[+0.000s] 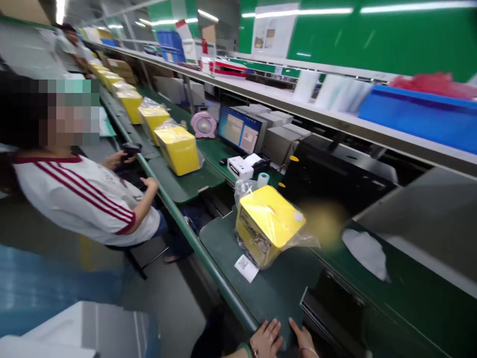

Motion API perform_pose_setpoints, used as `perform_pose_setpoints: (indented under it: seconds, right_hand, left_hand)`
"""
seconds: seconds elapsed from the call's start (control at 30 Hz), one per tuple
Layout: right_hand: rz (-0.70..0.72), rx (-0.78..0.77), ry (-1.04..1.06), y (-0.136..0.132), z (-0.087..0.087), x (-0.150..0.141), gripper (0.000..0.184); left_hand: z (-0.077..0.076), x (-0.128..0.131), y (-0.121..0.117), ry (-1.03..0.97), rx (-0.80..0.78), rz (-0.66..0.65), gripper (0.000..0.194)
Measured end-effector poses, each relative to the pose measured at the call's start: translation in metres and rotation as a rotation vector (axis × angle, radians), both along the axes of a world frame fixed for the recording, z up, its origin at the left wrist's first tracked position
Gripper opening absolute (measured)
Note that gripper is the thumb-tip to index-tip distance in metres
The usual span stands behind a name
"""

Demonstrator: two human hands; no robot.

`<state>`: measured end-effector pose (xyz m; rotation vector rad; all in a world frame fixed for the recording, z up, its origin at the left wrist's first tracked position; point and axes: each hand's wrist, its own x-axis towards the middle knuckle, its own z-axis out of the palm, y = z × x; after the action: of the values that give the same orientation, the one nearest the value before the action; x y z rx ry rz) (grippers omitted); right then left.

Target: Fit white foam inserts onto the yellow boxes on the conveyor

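Note:
My left hand (267,340) lies at the near end of a green carrier board (286,293), fingers stretched out beside the green rail (219,276). Close to its right, my right hand (303,339) rests at the board's edge with the index finger extended; its other fingers show only partly. Neither hand holds anything. Farther up the board stands a yellow box (274,211) in clear plastic wrap, apart from both hands, with dark printing on its near side. A white slip with a QR code (246,268) lies against the box's foot.
At left, a seated co-worker (82,199) holds a dark handheld device (131,149). More wrapped yellow boxes (179,149) line the conveyor. A monitor (240,130), small white printer (240,168) and pink fan (203,124) stand behind. A blue bin (417,117) sits on the shelf.

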<state>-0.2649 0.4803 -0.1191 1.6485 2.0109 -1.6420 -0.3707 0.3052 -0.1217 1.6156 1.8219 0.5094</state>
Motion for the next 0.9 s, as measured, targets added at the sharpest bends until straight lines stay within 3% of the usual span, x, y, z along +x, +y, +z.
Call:
perform_pose_setpoints:
  seconds: [0.07, 0.2, 0.27, 0.33, 0.43, 0.53, 0.63, 0.77, 0.9]
  right_hand:
    - [-0.017, 0.104, -0.090, 0.015, 0.007, 0.038, 0.049]
    - [0.043, 0.503, -0.259, 0.040, 0.039, 0.096, 0.057]
    - [0.110, 0.642, -0.223, 0.044, 0.059, 0.110, 0.054]
    - [0.229, 0.677, -0.117, 0.039, 0.077, 0.112, 0.047]
    - [0.440, 0.630, 0.027, 0.020, 0.090, 0.097, 0.041]
    - [0.644, 0.622, 0.025, -0.001, 0.087, 0.076, 0.042]
    - [0.842, 0.673, -0.061, -0.018, 0.073, 0.070, 0.048]
    - [0.948, 0.774, -0.148, -0.025, 0.046, 0.107, 0.052]
    - [0.850, 0.849, -0.011, -0.004, 0.030, 0.155, 0.056]
  left_hand:
    - [0.009, 0.034, 0.012, 0.005, 0.020, -0.061, 0.062]
    - [0.029, 0.099, 0.044, -0.011, 0.019, -0.276, 0.097]
    - [0.039, 0.127, 0.059, -0.035, -0.015, -0.354, 0.094]
    - [0.051, 0.144, 0.068, -0.056, -0.032, -0.376, 0.087]
    - [0.069, 0.141, 0.058, -0.063, -0.010, -0.259, 0.064]
    - [0.082, 0.110, 0.017, -0.050, -0.025, 0.107, 0.045]
    - [0.094, 0.074, -0.049, -0.028, -0.077, 0.473, 0.042]
    - [0.116, 0.047, -0.158, 0.039, -0.113, 0.945, 0.040]
    - [0.137, 0.033, -0.265, 0.261, -0.044, 1.380, 0.042]
